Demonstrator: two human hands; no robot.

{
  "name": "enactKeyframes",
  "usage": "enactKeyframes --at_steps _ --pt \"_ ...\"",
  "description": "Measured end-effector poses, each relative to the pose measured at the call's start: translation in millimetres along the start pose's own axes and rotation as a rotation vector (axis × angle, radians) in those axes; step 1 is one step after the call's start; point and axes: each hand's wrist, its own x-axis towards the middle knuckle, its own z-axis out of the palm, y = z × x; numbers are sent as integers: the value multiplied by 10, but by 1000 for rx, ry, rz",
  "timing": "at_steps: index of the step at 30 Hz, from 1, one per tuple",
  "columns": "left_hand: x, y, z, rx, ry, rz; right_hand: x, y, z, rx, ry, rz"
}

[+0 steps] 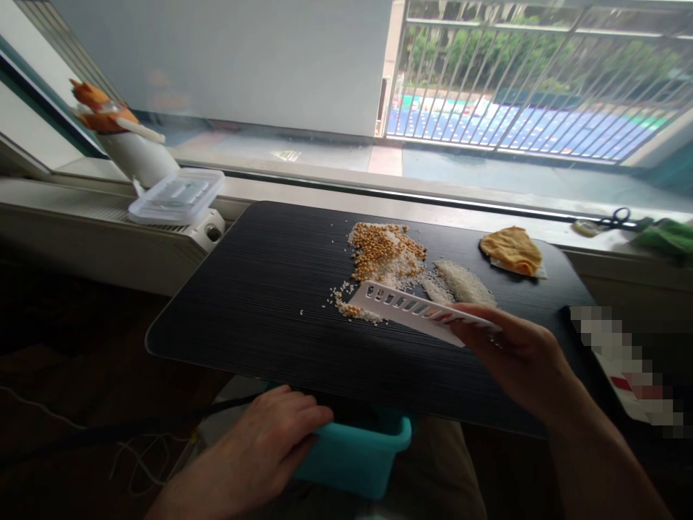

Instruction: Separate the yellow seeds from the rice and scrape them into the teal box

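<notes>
My right hand [520,357] grips a white slotted plastic piece [398,307], tilted, with its far end down by the grains on the black table [232,289]. Beyond it lies a heap of yellow beans, perhaps soybeans [382,249], mixed with white rice. A small scatter of rice and a few beans [357,310] lies at the plastic piece's far end. To the right is a separate pile of white rice [463,282]. Below the table's near edge, my left hand [281,430] is closed over the rim of a teal plastic bin [351,455]; the bin's inside is mostly hidden.
A folded yellow cloth [512,251] lies at the table's back right. Scissors [620,217] and tape [587,227] rest on the windowsill. At left, a clear plastic box [178,195] sits on the radiator [97,231] beside a white container [135,155]. White cables [141,462] trail below.
</notes>
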Motion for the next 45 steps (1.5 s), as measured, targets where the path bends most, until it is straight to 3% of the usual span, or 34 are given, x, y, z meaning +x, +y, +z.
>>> enactKeyframes --at_steps 5,23,30,35,45 --pt "16 44 -38 -5 -13 5 -45 -84 1 -31 -63 -32" --pt "19 47 -55 15 -19 4 -89 -96 -36 -22 -34 -6" --pt "-2 27 -50 13 1 17 -78 -93 -8 -14 -106 -21" --pt "13 26 -67 19 12 30 -141 -139 -63 -38 -47 1" --pt "-9 29 -62 15 34 34 -492 -171 -208 7 -161 -1"
